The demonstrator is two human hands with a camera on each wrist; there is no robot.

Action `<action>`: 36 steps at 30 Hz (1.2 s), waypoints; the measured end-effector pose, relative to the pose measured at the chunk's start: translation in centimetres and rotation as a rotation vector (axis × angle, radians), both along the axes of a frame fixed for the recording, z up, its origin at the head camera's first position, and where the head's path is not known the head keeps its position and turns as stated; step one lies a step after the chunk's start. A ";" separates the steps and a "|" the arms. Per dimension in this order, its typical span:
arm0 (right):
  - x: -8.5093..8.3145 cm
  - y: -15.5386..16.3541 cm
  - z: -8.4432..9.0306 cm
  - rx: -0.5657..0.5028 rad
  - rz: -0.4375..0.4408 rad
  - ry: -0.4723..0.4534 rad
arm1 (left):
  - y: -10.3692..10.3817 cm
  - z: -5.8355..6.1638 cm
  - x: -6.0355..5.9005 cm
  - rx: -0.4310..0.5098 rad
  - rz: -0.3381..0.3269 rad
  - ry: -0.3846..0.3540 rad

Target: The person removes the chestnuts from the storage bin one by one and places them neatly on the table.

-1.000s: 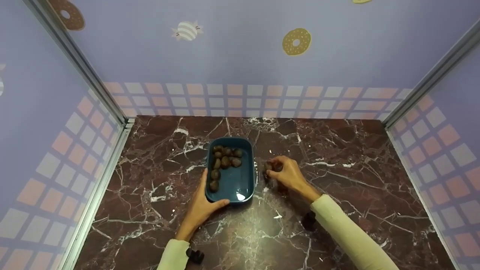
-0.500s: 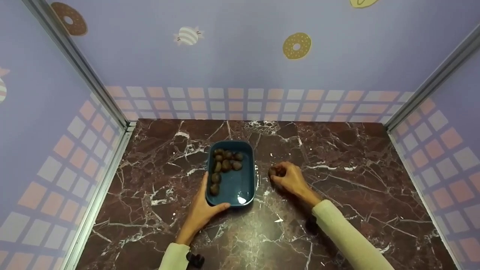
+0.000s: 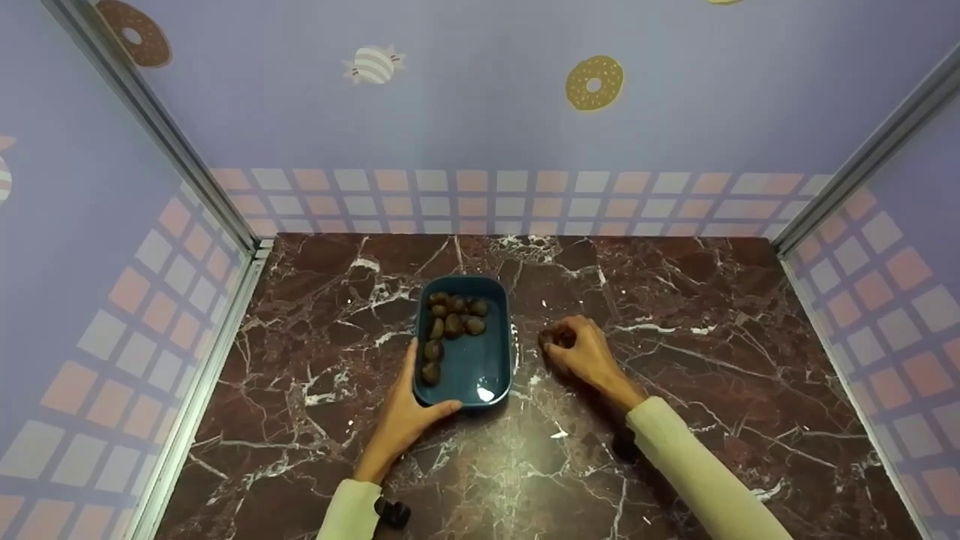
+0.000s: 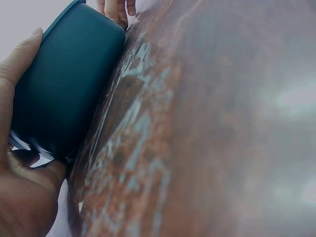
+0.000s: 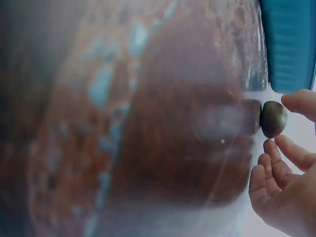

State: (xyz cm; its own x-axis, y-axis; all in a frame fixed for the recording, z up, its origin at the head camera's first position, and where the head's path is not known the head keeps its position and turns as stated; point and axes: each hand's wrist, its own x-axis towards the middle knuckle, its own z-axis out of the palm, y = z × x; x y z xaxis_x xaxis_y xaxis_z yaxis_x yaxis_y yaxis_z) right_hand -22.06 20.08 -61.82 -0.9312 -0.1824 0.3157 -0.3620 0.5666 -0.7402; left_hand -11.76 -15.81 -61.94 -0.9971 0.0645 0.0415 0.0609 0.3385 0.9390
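Gripping the near left corner of the tray [image 3: 499, 360], the left hand [image 3: 401, 424] has its thumb curled along the near rim and its fingers up the left wall; the left wrist view shows the palm and thumb pressed against the teal wall. Several nuts [image 3: 450, 326] lie inside the tray, clustered at its far end and down its left side. Just right of the tray, the right hand [image 3: 585, 352] rests on the marble table [image 3: 712, 360] with fingers curled, pinching a nut [image 5: 274, 119] between fingertips and thumb. That nut sits low over the table, near the tray's right wall but apart from it.
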 end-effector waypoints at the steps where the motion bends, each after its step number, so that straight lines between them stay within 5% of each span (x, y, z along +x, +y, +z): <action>1: 0.3 -0.1 0.7 0.012 -0.004 -0.015 | 0.0 0.0 -0.1 -0.004 0.000 0.004; 16: 1.2 -2.5 5.2 0.099 0.124 0.017 | 0.0 -0.4 -0.4 -0.004 -0.008 0.025; 29: 2.1 -6.6 6.0 0.139 0.302 0.046 | 0.0 -0.3 -0.1 0.031 -0.025 -0.029; 36: 2.7 -8.3 6.4 0.194 0.359 0.181 | -0.3 -0.1 -0.1 0.020 -0.033 -0.012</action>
State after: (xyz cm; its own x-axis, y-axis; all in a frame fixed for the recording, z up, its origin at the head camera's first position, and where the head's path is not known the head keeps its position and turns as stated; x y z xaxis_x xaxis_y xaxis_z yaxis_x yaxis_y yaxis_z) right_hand -19.37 11.74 -55.40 -0.7311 -0.5560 0.3955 -0.6749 0.5038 -0.5392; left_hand -11.88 -16.09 -62.02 -0.9948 0.0968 0.0314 0.0608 0.3178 0.9462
